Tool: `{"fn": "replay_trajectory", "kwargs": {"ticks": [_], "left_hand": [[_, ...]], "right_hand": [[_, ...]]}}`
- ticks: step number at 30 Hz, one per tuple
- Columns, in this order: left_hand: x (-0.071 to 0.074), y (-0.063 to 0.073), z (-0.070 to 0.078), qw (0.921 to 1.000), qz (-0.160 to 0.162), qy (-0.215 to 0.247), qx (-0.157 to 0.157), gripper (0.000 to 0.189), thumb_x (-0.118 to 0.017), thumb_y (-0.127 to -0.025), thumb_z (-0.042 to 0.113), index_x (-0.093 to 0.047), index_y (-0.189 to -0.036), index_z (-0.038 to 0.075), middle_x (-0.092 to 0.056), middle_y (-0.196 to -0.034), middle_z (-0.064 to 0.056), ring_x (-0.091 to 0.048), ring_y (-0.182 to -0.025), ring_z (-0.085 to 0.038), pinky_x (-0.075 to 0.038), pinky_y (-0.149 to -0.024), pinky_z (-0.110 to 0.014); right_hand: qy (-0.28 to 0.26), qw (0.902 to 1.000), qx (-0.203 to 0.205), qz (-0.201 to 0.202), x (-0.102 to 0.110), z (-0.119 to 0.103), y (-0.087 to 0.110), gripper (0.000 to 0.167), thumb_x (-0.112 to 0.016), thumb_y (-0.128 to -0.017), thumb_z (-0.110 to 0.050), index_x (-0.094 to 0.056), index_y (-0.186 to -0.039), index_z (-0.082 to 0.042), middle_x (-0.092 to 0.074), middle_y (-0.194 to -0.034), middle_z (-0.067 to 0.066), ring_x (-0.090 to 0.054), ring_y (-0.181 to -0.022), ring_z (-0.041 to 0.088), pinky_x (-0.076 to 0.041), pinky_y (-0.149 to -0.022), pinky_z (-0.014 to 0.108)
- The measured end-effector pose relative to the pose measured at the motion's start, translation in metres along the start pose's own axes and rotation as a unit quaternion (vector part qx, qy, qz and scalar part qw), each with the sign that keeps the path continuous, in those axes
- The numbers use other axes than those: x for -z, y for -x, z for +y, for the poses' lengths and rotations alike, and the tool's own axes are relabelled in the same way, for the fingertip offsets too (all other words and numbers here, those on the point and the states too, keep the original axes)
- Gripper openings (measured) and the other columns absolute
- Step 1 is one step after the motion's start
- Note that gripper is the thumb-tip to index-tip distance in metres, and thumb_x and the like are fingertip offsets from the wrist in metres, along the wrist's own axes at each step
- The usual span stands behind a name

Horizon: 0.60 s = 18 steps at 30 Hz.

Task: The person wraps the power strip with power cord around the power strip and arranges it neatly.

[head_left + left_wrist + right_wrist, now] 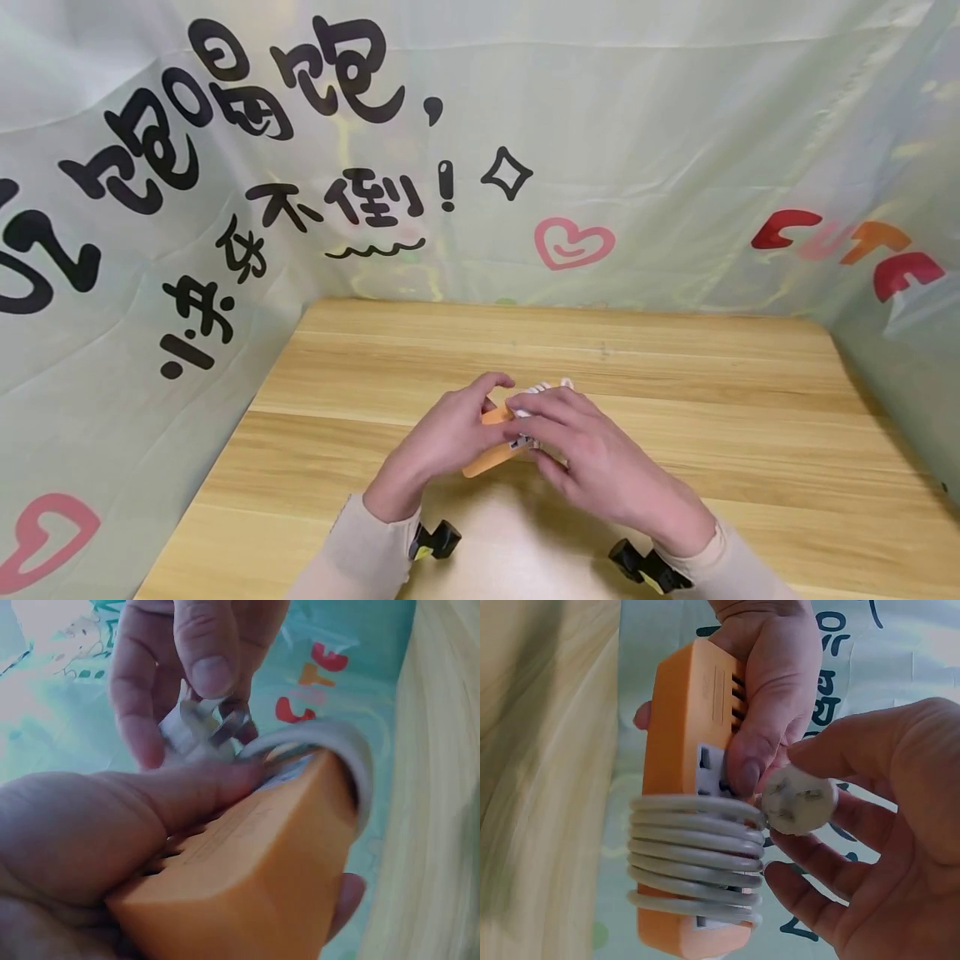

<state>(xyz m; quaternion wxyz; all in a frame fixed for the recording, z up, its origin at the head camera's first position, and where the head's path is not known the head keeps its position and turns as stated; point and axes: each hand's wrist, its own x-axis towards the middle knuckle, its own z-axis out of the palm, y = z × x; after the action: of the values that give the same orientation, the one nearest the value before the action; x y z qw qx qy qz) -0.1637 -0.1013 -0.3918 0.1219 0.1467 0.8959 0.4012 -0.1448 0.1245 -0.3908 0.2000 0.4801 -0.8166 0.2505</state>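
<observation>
Here the orange power strip (686,750) sits in the grip of the left hand (442,437), fingers curled round its body and thumb pressed on its socket face, held above the desk (675,400). Its white cord (694,859) is coiled round the end beyond that grip. The right hand (592,458) pinches the white plug (799,799) just beside the thumb. Past both hands the pale wooden desk meets a green cloth backdrop (675,150) printed with black characters and pink hearts.

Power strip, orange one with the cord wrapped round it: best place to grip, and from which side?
Grip the power strip at its bare end, across the narrow sides, as the left hand does. The cord coils cover the other end, and the right hand holds the plug.
</observation>
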Motion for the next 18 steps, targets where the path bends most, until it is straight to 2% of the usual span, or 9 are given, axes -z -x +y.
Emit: {"fn": "replay_trajectory", "kwargs": {"ticks": [3, 6, 7, 10, 14, 16, 17, 18], "left_hand": [[0.001, 0.0, -0.001, 0.9995, 0.026, -0.009, -0.015, 0.051, -0.068, -0.102, 0.038, -0.058, -0.15, 0.023, -0.072, -0.098, 0.001, -0.062, -0.072, -0.01, -0.053, -0.072, -0.032], [0.001, -0.001, -0.002, 0.9988, 0.042, -0.012, -0.02, 0.05, -0.065, -0.103, 0.039, -0.061, -0.15, 0.023, -0.075, -0.113, -0.002, -0.059, -0.07, -0.01, -0.052, -0.073, -0.031], [0.001, -0.001, -0.002, 0.9987, 0.045, -0.013, -0.022, 0.05, -0.065, -0.104, 0.04, -0.061, -0.15, 0.022, -0.074, -0.12, -0.002, -0.059, -0.072, -0.01, -0.052, -0.074, -0.031], [0.001, -0.001, -0.003, 0.9985, 0.049, -0.009, -0.023, 0.049, -0.065, -0.104, 0.043, -0.061, -0.15, 0.024, -0.074, -0.126, -0.006, -0.053, -0.068, -0.01, -0.049, -0.069, -0.029], [0.002, -0.004, -0.006, 0.9981, 0.057, 0.004, -0.021, 0.048, -0.065, -0.104, 0.042, -0.061, -0.15, 0.026, -0.076, -0.109, -0.008, -0.043, -0.06, -0.013, -0.045, -0.062, -0.029], [0.002, -0.006, -0.009, 0.9976, 0.066, 0.017, -0.015, 0.047, -0.066, -0.104, 0.04, -0.062, -0.148, 0.026, -0.077, -0.117, -0.006, -0.05, -0.067, -0.012, -0.047, -0.066, -0.029], [0.002, -0.007, -0.01, 0.9973, 0.069, 0.024, -0.011, 0.046, -0.067, -0.103, 0.04, -0.063, -0.148, 0.027, -0.077, -0.117, -0.005, -0.053, -0.07, -0.013, -0.048, -0.069, -0.03], [0.002, -0.009, -0.011, 0.9968, 0.073, 0.031, -0.008, 0.045, -0.067, -0.103, 0.04, -0.064, -0.147, 0.027, -0.075, -0.124, -0.004, -0.057, -0.077, -0.012, -0.05, -0.073, -0.03]], "right_hand": [[0.009, 0.9999, -0.004, -0.004, 0.002, -0.002, 0.003, 0.032, -0.077, -0.092, -0.009, -0.074, -0.124, -0.013, -0.062, -0.15, 0.008, -0.061, -0.135, 0.03, -0.047, -0.109, 0.062], [-0.001, 0.9999, 0.001, 0.011, 0.004, -0.002, 0.004, 0.02, -0.071, -0.101, -0.016, -0.075, -0.119, -0.011, -0.06, -0.151, 0.012, -0.061, -0.135, 0.032, -0.051, -0.107, 0.056], [-0.005, 0.9998, 0.001, 0.018, 0.004, -0.002, 0.004, 0.018, -0.068, -0.104, -0.019, -0.075, -0.118, -0.01, -0.061, -0.151, 0.012, -0.062, -0.135, 0.032, -0.052, -0.107, 0.054], [-0.021, 0.9991, -0.003, 0.037, 0.006, 0.0, 0.005, 0.021, -0.063, -0.107, -0.021, -0.075, -0.119, -0.009, -0.063, -0.148, 0.011, -0.064, -0.132, 0.031, -0.05, -0.111, 0.044], [-0.041, 0.9967, -0.025, 0.064, 0.008, 0.004, 0.007, 0.023, -0.07, -0.101, -0.013, -0.073, -0.123, -0.01, -0.07, -0.137, 0.007, -0.068, -0.124, 0.025, -0.049, -0.11, 0.028], [-0.052, 0.9945, -0.046, 0.078, 0.008, 0.008, 0.008, 0.028, -0.074, -0.096, -0.006, -0.073, -0.123, -0.01, -0.073, -0.13, 0.005, -0.07, -0.117, 0.022, -0.05, -0.103, 0.022], [-0.051, 0.9933, -0.055, 0.087, 0.007, 0.01, 0.009, 0.031, -0.076, -0.093, -0.002, -0.073, -0.122, -0.01, -0.074, -0.125, 0.004, -0.071, -0.113, 0.021, -0.051, -0.1, 0.022], [-0.05, 0.9919, -0.068, 0.094, 0.007, 0.012, 0.01, 0.032, -0.078, -0.09, 0.0, -0.074, -0.121, -0.01, -0.075, -0.121, 0.003, -0.072, -0.11, 0.019, -0.052, -0.097, 0.022]]}}
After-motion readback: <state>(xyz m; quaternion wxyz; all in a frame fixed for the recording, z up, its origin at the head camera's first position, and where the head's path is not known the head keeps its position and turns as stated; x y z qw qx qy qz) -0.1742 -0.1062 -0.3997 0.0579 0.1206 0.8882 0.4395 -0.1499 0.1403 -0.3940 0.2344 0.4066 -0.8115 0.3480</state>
